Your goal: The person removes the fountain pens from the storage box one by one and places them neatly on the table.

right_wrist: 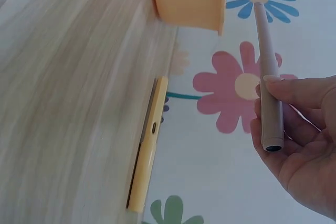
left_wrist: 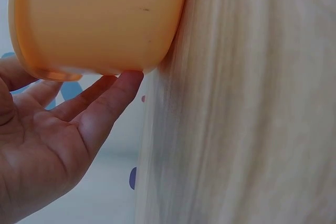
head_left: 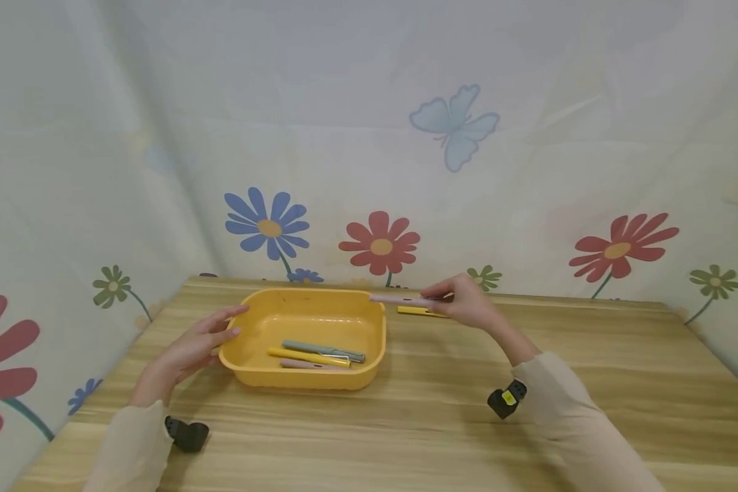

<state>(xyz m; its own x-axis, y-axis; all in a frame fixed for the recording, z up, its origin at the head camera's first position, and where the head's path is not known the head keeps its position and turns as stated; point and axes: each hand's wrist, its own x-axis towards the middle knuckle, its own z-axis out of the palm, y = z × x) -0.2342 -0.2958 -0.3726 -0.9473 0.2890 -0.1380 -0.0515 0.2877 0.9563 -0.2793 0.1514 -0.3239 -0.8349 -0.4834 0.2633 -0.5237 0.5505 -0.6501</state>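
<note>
A yellow plastic basin (head_left: pixel 270 376) stands at the left of the table. My left hand (head_left: pixel 199 345) rests against its left end, with extended fingers (left_wrist: pixel 113 100) on the outer wall and fingertips at the rim. My right hand (head_left: pixel 467 303) pinches a pale pink pen (right_wrist: pixel 269 87) between thumb and fingers, its far end reaching the basin's right rim in the head view. Inside the basin lie a grey-green pen (head_left: pixel 320 350), a yellow pen (head_left: pixel 301 356) and another pink pen (head_left: pixel 298 364). Below my right hand, a second yellow pen (right_wrist: pixel 148 153) lies on the table.
The wooden table (head_left: pixel 430 424) runs back to a pale cloth backdrop (head_left: pixel 344 137) printed with flowers and a butterfly. Black wrist cameras (head_left: pixel 186 435) sit on both sleeves.
</note>
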